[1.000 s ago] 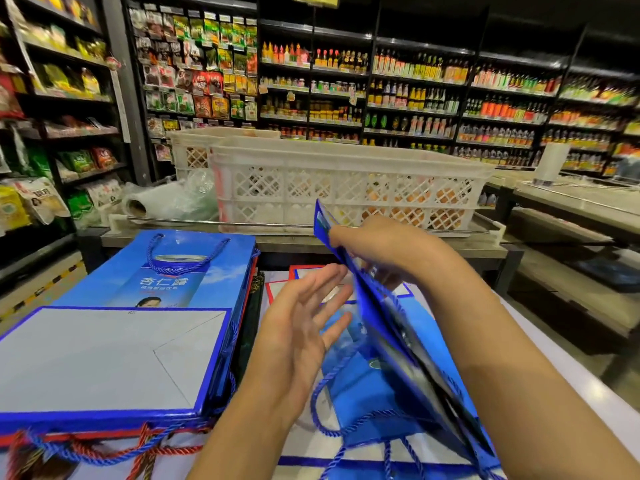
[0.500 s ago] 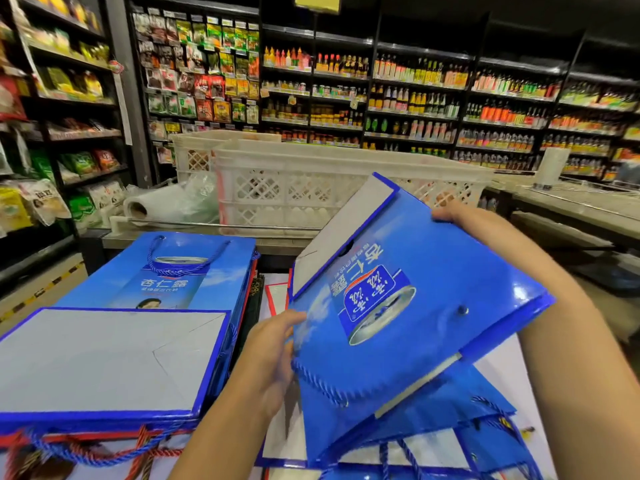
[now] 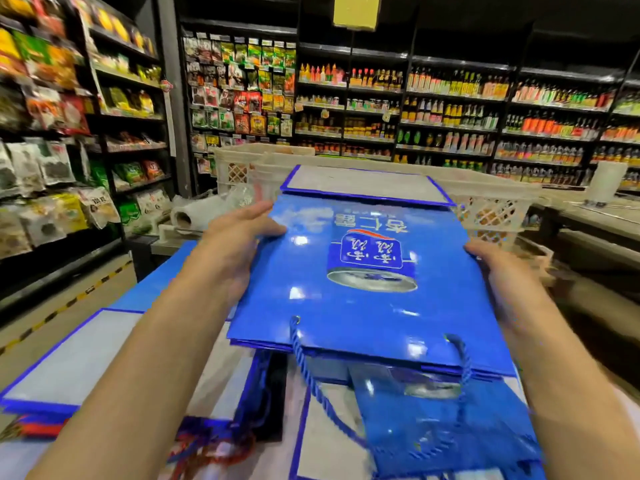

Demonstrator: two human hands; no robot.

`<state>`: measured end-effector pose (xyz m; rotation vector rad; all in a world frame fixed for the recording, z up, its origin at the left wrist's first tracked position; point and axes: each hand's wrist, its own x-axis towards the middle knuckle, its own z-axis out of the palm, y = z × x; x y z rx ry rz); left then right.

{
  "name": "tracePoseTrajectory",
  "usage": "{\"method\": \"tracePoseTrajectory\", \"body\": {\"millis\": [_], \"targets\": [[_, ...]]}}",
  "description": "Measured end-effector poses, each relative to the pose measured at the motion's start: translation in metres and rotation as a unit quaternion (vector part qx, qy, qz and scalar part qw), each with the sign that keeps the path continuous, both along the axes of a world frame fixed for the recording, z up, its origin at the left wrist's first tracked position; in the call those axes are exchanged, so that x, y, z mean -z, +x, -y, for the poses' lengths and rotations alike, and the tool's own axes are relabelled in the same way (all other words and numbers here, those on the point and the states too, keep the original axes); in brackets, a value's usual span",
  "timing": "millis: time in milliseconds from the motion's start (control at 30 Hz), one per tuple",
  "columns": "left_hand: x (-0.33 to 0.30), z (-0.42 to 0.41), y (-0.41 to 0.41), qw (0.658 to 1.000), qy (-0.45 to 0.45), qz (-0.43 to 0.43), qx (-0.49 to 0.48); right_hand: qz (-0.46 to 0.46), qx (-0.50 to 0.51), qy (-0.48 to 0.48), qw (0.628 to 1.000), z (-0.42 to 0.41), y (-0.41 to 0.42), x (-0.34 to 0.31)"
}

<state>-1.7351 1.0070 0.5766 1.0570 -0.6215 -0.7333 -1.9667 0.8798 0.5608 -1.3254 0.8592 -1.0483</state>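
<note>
A: What's by the white crate [image 3: 491, 206]?
B: The blue gift bag [image 3: 363, 271], flat, just in front of it; left hand [image 3: 235, 247] and right hand [image 3: 502, 271] pinch its side edges, fingers clamped.
A: Handling?
B: Light, stiff card, likely slippery; edges beat rope handles [image 3: 298, 344].

Readable print: only on the blue bag

From my remote view the bag [image 3: 363, 299] faced me upside down: three large white characters, 杏仁露, ran across its blue face, and the can [image 3: 372, 271] drawn under them carried 露露 in white on a blue label edged in red. A pale pack [image 3: 103, 206] on the left shelf bore two dark characters that I could not make out. The yellow sign [image 3: 356, 10] overhead and the labels on the bottles [image 3: 453, 114] were too blurred for me to read.
</note>
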Motion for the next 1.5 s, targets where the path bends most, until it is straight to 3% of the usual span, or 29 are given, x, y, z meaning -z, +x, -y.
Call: {"method": "tracePoseTrajectory", "body": {"millis": [133,333,633,1133,1267,1367,1467,1500], "targets": [[0.004,-0.027,0.050,0.997,0.052,0.040,0.030,0.011,0.014,-0.068,0.998,-0.027,0.058,0.015],[0.021,-0.077,0.127,0.989,0.124,0.068,-0.040,-0.020,-0.056,-0.068,0.996,-0.059,0.137,0.053],[0.068,-0.106,0.180,0.929,0.309,0.159,-0.128,-0.124,-0.055,-0.105,0.985,-0.074,0.191,0.093],[0.084,-0.102,0.180,0.893,0.362,0.259,-0.071,-0.303,0.032,-0.217,0.927,-0.076,0.184,0.101],[0.083,-0.098,0.187,0.839,0.411,0.350,-0.062,-0.339,0.007,-0.268,0.902,-0.073,0.185,0.101],[0.075,-0.096,0.188,0.762,0.453,0.462,-0.030,-0.338,-0.077,-0.306,0.887,-0.071,0.192,0.095],[0.070,-0.089,0.182,0.670,0.494,0.553,-0.031,-0.350,-0.154,-0.281,0.880,-0.072,0.201,0.091],[0.070,-0.085,0.179,0.657,0.491,0.571,-0.040,-0.348,-0.158,-0.280,0.881,-0.074,0.205,0.092]]}}
